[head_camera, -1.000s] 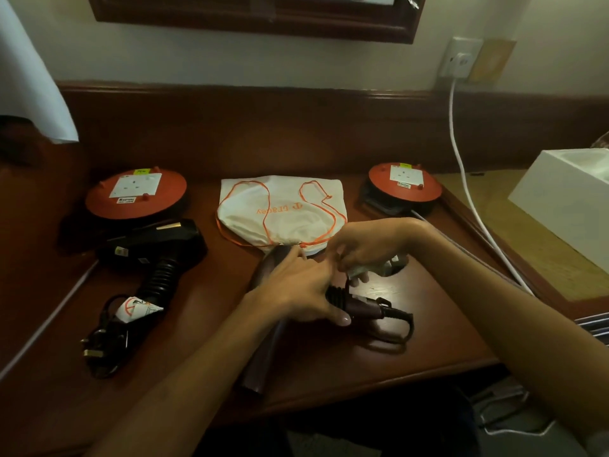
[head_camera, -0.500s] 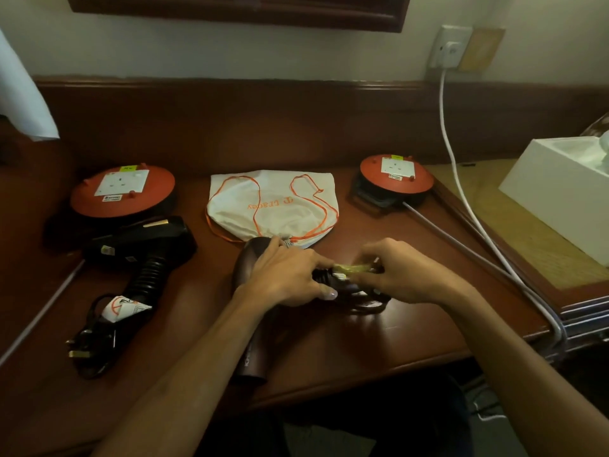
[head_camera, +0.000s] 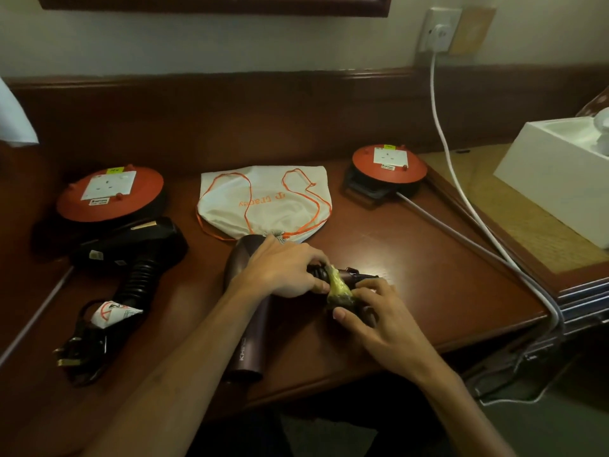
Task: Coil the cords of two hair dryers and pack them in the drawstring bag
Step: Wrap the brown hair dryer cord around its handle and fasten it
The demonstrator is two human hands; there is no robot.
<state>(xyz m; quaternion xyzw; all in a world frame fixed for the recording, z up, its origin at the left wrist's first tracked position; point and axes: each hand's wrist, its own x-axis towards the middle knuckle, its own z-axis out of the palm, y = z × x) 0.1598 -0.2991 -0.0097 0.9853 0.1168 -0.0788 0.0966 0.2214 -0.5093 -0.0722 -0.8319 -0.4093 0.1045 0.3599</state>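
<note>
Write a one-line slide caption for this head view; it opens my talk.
Both hands bind a maroon hair dryer's coiled cord with a yellowish band.

The desk [head_camera: 412,258] is polished, glossy wood. The bag [head_camera: 263,206] is matt cloth, and the black dryer [head_camera: 131,249] is smooth plastic with a ribbed handle.

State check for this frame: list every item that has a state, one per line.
black hair dryer: lying on desk, cord bundled beside its handle
maroon hair dryer: lying on desk
coiled cord: bunched, yellow band being wrapped on
drawstring bag: flat, unfilled
left hand: grips cord
right hand: holds band and coil
wall plug: plugged in
</note>
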